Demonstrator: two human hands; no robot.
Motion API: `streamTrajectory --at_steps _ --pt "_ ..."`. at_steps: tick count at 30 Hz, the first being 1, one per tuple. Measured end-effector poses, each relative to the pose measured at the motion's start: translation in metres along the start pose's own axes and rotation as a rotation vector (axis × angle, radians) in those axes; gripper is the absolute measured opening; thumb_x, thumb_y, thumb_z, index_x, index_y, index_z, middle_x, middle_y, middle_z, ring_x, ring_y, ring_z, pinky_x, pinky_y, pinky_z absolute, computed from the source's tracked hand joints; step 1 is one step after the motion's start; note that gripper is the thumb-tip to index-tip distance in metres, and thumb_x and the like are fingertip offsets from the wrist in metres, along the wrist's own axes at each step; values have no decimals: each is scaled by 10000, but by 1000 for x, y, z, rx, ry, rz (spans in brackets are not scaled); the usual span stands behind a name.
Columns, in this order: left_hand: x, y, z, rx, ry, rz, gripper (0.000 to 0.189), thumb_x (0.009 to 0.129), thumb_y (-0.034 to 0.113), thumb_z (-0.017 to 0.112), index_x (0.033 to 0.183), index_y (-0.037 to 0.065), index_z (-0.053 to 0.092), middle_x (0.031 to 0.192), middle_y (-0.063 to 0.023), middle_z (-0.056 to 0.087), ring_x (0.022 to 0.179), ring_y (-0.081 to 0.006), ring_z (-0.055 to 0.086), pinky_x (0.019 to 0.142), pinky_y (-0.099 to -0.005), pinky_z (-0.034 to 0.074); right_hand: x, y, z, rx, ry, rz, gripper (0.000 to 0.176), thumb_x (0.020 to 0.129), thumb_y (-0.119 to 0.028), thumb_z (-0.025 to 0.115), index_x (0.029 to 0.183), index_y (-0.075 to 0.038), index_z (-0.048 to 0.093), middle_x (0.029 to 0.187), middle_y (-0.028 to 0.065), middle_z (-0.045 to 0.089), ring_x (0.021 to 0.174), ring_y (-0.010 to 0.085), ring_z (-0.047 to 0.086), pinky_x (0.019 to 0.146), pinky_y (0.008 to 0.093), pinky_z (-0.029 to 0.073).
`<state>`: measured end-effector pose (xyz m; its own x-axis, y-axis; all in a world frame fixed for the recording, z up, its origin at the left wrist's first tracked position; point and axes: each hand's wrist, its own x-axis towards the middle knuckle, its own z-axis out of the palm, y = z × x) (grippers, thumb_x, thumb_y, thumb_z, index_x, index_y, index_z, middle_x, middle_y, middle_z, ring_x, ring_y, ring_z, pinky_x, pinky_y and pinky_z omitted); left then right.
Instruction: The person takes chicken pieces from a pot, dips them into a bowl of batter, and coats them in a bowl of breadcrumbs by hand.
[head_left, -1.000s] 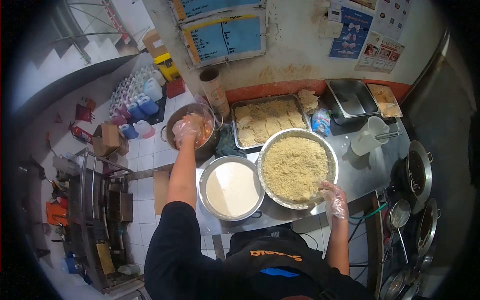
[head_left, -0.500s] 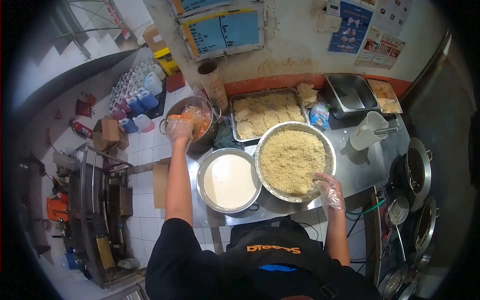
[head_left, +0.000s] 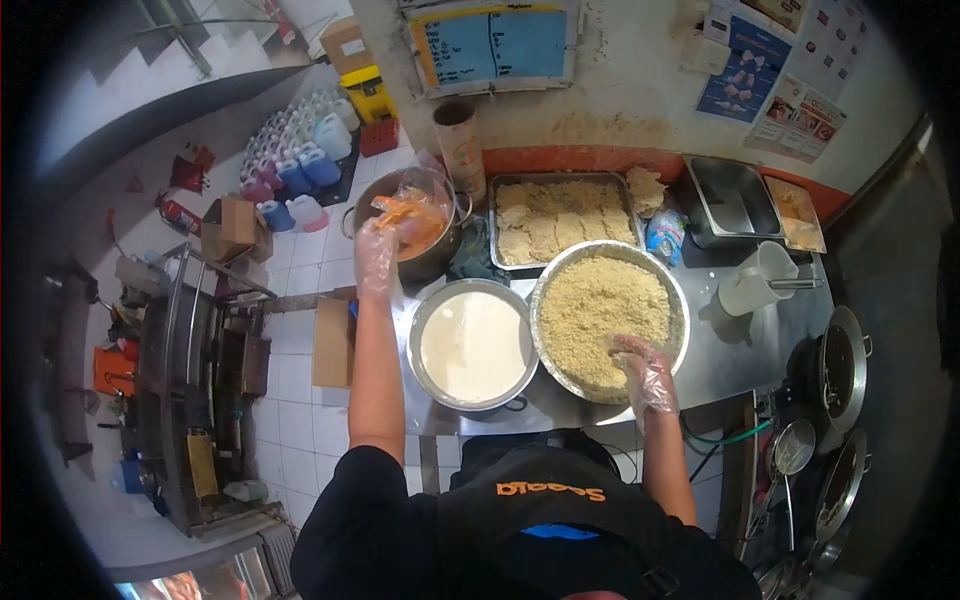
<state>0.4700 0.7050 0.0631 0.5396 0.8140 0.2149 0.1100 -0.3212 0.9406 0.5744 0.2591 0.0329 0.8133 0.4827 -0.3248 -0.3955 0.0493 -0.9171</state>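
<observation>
Gloved left hand [head_left: 377, 256] pinches orange marinated meat piece [head_left: 398, 211] over round steel pot [head_left: 437, 266]. Gloved right hand [head_left: 645, 372] rests in round steel bowl of breadcrumbs [head_left: 684, 320] (can't tell its grip).

Steel table [head_left: 738, 345] carries crumb bowl [head_left: 683, 322], batter bowl [head_left: 416, 345], pot [head_left: 432, 268] — tray [head_left: 492, 226], jug [head_left: 750, 287].

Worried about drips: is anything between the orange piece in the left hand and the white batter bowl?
Nothing visible does. The left hand holds the orange piece over the pot, and the batter bowl sits right beside that pot, nearer the person.
</observation>
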Motion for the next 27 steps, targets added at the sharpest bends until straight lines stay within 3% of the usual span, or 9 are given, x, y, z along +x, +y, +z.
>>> streamTrajectory --at_steps 2,4,9,11,12,15,18,24,27 --pt "-30 25 13 -578 -89 -224 309 820 100 570 1114 5 564 991 -98 642 855 -209 649 766 -323 553 7 4 17 28 -32 3 366 789 -9 585 1151 33 621 1069 108 656 1005 176 602 880 292 468" --pt "-61 48 21 -703 -201 -280 452 789 116 584 1229 26 530 1072 -97 629 893 -209 650 749 -334 561 16 0 42 -141 -213 -31 372 801 -39 612 1166 33 613 1112 116 642 1041 178 593 907 295 464" --pt "-129 49 46 -904 -341 -569 435 844 101 565 1263 8 497 1180 -135 593 1065 -236 607 886 -395 544 29 4 111 -64 -359 -7 513 825 -81 648 1308 11 500 1170 127 610 1043 195 594 937 330 468" --pt "-153 47 54 -942 -318 -600 429 858 95 566 1271 11 491 1190 -132 590 1080 -236 601 885 -395 545 38 13 127 489 -434 245 533 840 -87 652 1326 6 455 1164 127 598 1020 192 597 899 326 491" --pt "-163 46 56 -981 -294 -615 423 871 88 567 1280 14 485 1199 -129 588 1096 -236 596 883 -395 546 38 17 129 487 -433 257 533 840 -87 652 1326 6 455 1164 127 598 1020 192 597 899 326 491" --pt "-178 41 46 -962 -301 -553 399 911 94 565 1291 15 474 1209 -132 584 1100 -236 594 887 -390 541 32 19 135 345 -332 220 317 889 -95 625 1177 6 543 1074 92 627 922 156 614 793 290 516" --pt "-180 36 33 -800 -291 -649 408 931 162 601 1288 10 475 1183 -128 597 1057 -224 612 860 -366 545 32 22 137 167 -292 192 302 887 -77 617 1169 10 560 1015 82 641 885 152 616 764 291 516" --pt "-197 0 18 -720 -163 -601 329 936 194 613 1190 -11 571 1055 -68 643 911 -119 622 805 -266 519 49 28 142 -120 -381 -6 250 848 -111 653 1049 35 673 934 98 680 791 134 621 710 259 508" --pt "-198 -38 9 -638 -118 -642 308 923 169 632 1170 -11 593 1019 -55 648 885 -107 609 774 -244 503 67 30 155 -676 -386 -188 352 771 -243 667 1043 -22 699 878 131 706 742 181 654 697 329 525"
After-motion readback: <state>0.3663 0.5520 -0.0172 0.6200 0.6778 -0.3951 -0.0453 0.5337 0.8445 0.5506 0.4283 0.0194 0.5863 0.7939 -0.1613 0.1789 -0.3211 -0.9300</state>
